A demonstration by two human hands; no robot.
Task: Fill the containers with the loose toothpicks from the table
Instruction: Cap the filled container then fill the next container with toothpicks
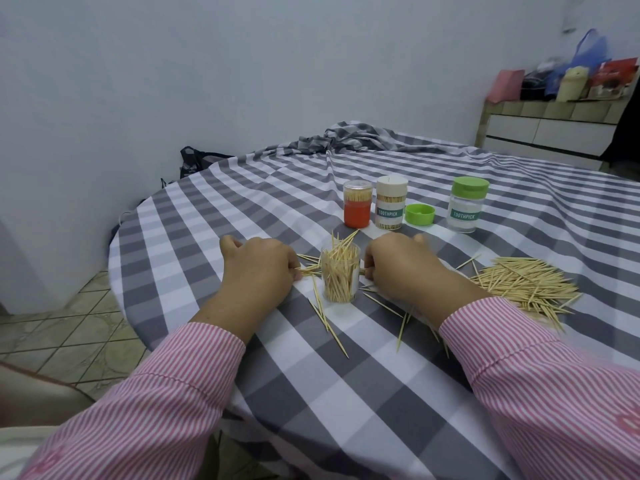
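On the checked tablecloth (346, 393), toothpicks (526, 282) lie beneath seemingly white walls (173, 81)

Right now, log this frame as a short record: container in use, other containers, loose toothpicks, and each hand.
container in use: clear open jar, upright between the hands, mostly full of toothpicks
other containers: orange jar, white-lidded jar, green-lidded jar, all capped and upright
loose lid: green lid on the tablecloth
loose toothpicks: big pile at right, strays around the open jar
left hand: fingers curled, pinching toothpicks
right hand: fingers curled beside the jar; contents unclear
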